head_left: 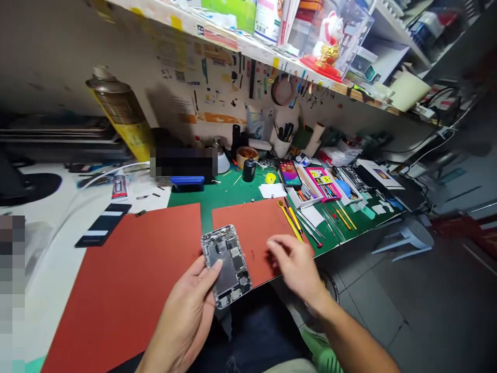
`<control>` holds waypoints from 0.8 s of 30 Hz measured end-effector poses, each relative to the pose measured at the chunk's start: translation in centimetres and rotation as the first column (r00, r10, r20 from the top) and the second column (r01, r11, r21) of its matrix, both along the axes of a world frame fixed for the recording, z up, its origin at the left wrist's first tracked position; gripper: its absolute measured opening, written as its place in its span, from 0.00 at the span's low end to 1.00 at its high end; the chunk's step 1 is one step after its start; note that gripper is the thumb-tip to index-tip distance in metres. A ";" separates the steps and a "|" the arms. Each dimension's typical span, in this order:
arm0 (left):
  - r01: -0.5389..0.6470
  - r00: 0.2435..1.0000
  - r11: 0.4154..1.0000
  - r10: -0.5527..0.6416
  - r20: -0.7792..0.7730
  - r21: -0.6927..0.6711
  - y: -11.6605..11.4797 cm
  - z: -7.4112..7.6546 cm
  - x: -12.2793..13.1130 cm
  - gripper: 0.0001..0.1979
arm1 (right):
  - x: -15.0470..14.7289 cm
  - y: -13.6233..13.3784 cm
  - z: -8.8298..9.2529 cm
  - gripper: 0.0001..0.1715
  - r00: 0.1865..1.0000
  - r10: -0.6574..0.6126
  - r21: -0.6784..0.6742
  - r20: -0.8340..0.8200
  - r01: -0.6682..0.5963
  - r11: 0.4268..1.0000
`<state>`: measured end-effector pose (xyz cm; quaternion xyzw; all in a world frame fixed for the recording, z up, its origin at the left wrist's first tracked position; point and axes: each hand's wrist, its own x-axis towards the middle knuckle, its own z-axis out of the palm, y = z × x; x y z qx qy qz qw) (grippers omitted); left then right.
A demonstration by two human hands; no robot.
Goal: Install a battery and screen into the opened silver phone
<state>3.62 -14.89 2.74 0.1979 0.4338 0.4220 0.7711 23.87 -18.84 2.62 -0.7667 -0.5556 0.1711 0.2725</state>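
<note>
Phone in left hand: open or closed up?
Open. The phone in the left hand shows bare internal parts, with no cover over the side facing the camera.

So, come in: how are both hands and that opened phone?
Left hand gripping opened silver-rimmed phone, innards showing. Right hand near flat brick-red mat, fingers curled, contents unclear. Slim yellow tools beyond; only left thumb covers phone.

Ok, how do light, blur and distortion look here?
Head view: harsh light on the shelf and cat figurine, floor at right dark; head view: right hand a little blurred, opened phone in the left hand fairly crisp; head view: apparent wide-angle stretch near the edges, with pixelated blocks hiding some patches.
</note>
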 end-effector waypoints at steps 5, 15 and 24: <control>-0.159 0.973 0.987 0.157 -0.166 0.006 1.8 0.6 -3.2 0.24 | 8.5 -1.4 -0.8 0.12 0.901 -0.193 -0.039 0.388 0.225 0.974; -0.206 0.936 0.953 0.258 -0.238 0.221 3.9 -0.6 -6.0 0.27 | 11.7 -2.9 -2.7 0.13 0.806 -0.020 -0.161 0.592 0.143 0.977; -0.224 0.974 0.933 0.227 0.022 0.281 3.1 -2.8 -6.6 0.27 | 8.7 2.0 -5.9 0.29 0.871 0.140 -0.093 0.471 -0.109 0.990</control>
